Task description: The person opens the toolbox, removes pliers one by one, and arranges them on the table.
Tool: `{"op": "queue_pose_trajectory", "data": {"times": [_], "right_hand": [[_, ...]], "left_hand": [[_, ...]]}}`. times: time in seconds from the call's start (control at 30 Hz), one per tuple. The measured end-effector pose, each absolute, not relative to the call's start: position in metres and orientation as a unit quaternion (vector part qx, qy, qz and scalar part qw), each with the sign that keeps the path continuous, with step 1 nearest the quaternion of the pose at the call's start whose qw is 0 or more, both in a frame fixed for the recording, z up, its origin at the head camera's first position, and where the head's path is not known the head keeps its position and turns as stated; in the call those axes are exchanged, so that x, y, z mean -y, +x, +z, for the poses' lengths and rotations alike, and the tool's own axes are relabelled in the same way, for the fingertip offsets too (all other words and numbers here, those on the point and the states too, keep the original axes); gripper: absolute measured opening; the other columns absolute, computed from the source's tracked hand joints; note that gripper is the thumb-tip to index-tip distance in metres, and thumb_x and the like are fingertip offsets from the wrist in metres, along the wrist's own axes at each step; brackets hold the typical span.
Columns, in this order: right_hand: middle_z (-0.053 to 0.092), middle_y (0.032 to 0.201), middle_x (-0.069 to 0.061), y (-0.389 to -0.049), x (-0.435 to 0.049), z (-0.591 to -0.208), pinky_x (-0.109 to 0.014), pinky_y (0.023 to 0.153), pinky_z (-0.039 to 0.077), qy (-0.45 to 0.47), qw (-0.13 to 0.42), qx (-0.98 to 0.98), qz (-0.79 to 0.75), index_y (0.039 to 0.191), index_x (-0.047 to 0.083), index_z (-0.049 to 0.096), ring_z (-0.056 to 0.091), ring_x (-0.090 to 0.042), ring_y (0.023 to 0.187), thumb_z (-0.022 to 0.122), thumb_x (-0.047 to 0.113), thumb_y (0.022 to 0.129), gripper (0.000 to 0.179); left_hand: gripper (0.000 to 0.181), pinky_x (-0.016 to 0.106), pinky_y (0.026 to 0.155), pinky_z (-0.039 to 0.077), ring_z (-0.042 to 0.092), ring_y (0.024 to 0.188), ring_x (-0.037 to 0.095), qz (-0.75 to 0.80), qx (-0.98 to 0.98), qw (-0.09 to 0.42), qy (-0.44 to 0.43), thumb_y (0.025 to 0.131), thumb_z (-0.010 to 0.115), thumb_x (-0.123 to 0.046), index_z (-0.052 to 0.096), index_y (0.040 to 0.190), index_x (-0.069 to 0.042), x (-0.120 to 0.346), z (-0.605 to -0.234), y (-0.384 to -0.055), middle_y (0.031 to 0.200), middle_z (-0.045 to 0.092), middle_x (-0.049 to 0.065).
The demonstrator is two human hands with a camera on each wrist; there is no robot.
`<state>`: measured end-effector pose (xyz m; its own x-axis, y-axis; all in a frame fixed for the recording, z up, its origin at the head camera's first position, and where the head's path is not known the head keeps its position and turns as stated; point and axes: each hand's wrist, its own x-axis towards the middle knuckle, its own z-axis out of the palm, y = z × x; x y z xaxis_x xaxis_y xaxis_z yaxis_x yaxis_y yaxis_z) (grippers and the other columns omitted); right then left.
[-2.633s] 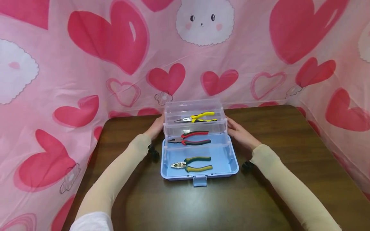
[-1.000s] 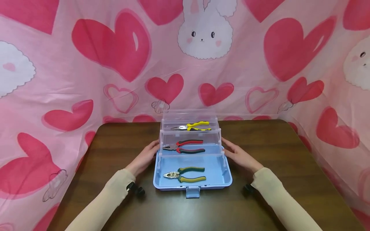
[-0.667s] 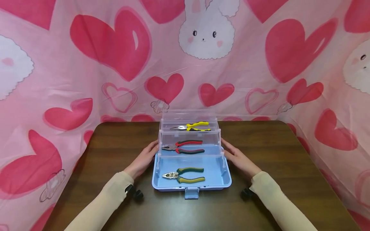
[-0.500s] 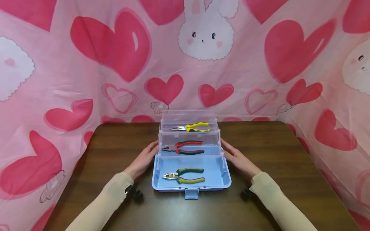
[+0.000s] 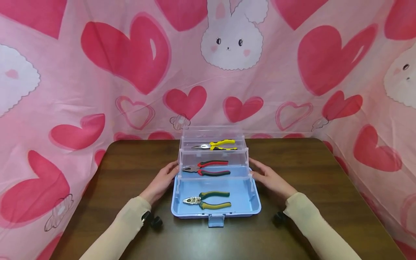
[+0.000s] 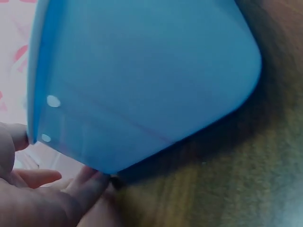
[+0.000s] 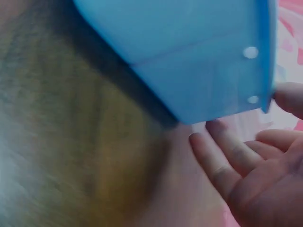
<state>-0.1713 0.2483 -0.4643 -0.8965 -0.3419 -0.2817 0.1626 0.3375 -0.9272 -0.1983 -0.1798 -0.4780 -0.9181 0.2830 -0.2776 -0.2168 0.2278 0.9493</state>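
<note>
A light blue toolbox (image 5: 177, 209) with clear fold-out trays stands open on the table. My left hand (image 5: 162, 180) holds its left side toward the back; in the left wrist view the thumb is at the rim and the fingers reach round the rear edge. My right hand (image 5: 271, 179) holds the right side likewise, thumb at the rim and fingertips at the rear edge. Green-and-yellow pliers (image 5: 214, 206) lie in the base. Red-and-black pliers (image 5: 212, 173) are in the lower tray, yellow-and-black long-nose pliers (image 5: 222, 143) in the upper one.
The toolbox latch (image 5: 216, 220) hangs down at the front. A brown wooden table (image 5: 130, 162) carries the box, its back edge close to a pink curtain (image 5: 191, 72) printed with hearts and rabbits. Black wrist cameras (image 5: 156, 222) sit below both hands.
Since the earliest frame both hands, the left more, have drawn back along the toolbox sides toward me. The head view has tilted up. Toolbox and pliers keep their places; lately hardly anything moves.
</note>
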Motion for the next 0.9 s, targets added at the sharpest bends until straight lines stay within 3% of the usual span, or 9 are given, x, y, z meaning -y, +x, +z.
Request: {"op": "queue_pose_trajectory", "data": {"times": [0.23,0.37,0.57,0.7,0.9], "right_hand": [[0.050,0.154,-0.021,-0.184,-0.255,-0.426,-0.061,0.111,0.045,-0.091,0.142,-0.830,-0.532,0.155,0.011,0.045,0.057,-0.046,0.131,0.058,0.034,0.108,0.053],[0.056,0.146,-0.023,-0.192,-0.257,-0.411,-0.054,0.107,0.051,-0.109,0.089,-0.844,-0.518,0.146,0.006,0.055,0.059,-0.048,0.126,0.057,0.024,0.109,0.042],[0.062,0.140,-0.019,-0.197,-0.248,-0.396,-0.043,0.102,0.056,-0.117,0.060,-0.865,-0.484,0.142,0.004,0.059,0.063,-0.042,0.122,0.060,0.025,0.107,0.040],[0.064,0.137,-0.015,-0.204,-0.236,-0.386,-0.048,0.102,0.056,-0.127,0.043,-0.879,-0.457,0.139,0.006,0.062,0.066,-0.034,0.118,0.064,0.025,0.105,0.039],[0.066,0.137,-0.012,-0.222,-0.218,-0.370,-0.053,0.105,0.053,-0.146,0.021,-0.901,-0.408,0.137,0.009,0.066,0.063,-0.033,0.122,0.067,0.022,0.103,0.036]], "left_hand": [[0.066,0.059,0.117,0.037,0.039,0.149,0.042,0.631,-0.746,0.207,0.054,0.109,0.054,-0.032,0.026,0.164,-0.007,0.190,-0.471,-0.196,0.166,0.033,0.021],[0.065,0.058,0.115,0.041,0.039,0.149,0.044,0.641,-0.731,0.222,0.080,0.109,0.053,-0.020,0.022,0.165,-0.007,0.196,-0.474,-0.197,0.168,0.029,0.021],[0.067,0.055,0.114,0.043,0.038,0.150,0.042,0.639,-0.731,0.218,0.092,0.109,0.054,-0.021,0.022,0.166,-0.007,0.194,-0.476,-0.193,0.169,0.027,0.020],[0.066,0.054,0.114,0.043,0.037,0.151,0.042,0.634,-0.740,0.206,0.091,0.109,0.053,-0.021,0.022,0.166,-0.008,0.192,-0.477,-0.192,0.169,0.027,0.020],[0.068,0.056,0.114,0.043,0.034,0.152,0.041,0.625,-0.748,0.205,0.092,0.108,0.052,-0.020,0.020,0.166,-0.007,0.192,-0.476,-0.192,0.170,0.025,0.021]]}}
